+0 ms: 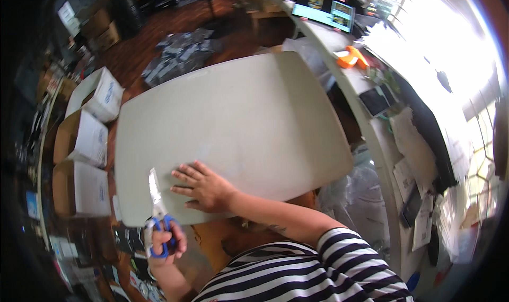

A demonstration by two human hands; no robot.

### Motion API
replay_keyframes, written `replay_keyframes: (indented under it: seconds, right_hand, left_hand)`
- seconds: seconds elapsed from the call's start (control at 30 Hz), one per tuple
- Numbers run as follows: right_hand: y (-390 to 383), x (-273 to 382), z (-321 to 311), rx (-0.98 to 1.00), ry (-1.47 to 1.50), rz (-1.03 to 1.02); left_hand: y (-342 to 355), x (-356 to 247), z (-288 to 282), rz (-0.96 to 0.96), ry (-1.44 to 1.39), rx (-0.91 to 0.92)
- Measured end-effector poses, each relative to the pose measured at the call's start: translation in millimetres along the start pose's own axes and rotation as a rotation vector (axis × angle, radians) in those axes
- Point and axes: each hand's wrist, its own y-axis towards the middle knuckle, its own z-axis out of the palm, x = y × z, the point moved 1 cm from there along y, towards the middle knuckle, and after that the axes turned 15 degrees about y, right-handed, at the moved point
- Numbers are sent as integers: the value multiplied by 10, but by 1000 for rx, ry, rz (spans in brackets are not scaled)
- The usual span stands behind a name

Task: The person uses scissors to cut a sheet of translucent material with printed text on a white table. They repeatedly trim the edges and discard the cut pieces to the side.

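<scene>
My left hand [168,242] is closed round the blue handles of a pair of scissors [155,193], just off the near left corner of the table. The metal blades point away from me, over the tabletop, and look closed together. My right hand [208,188] lies palm down on the pale table [228,116], fingers spread toward the left, with nothing in it. A short gap separates it from the scissors' blades.
White cardboard boxes [91,137] stand in a row along the table's left side. A long desk [366,111] on the right carries a monitor [323,11], an orange tool [351,58] and papers. Grey plastic packets [180,55] lie on the floor beyond the table.
</scene>
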Motion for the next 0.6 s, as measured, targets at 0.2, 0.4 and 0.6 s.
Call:
replay_keyframes:
  seconds: [0.2,0.4,0.6]
  right_hand:
    - [-1282,-254,-722,-265,-35,382]
    - [-3761,328,-1193,-775,-142,1427]
    - [-3535,1092,-1819,-461,69,947]
  left_hand:
    - [-345,361,-360,43,86,-198]
    - [126,206,-25,-114,188,96]
    - [714,302,391,33,829,-22]
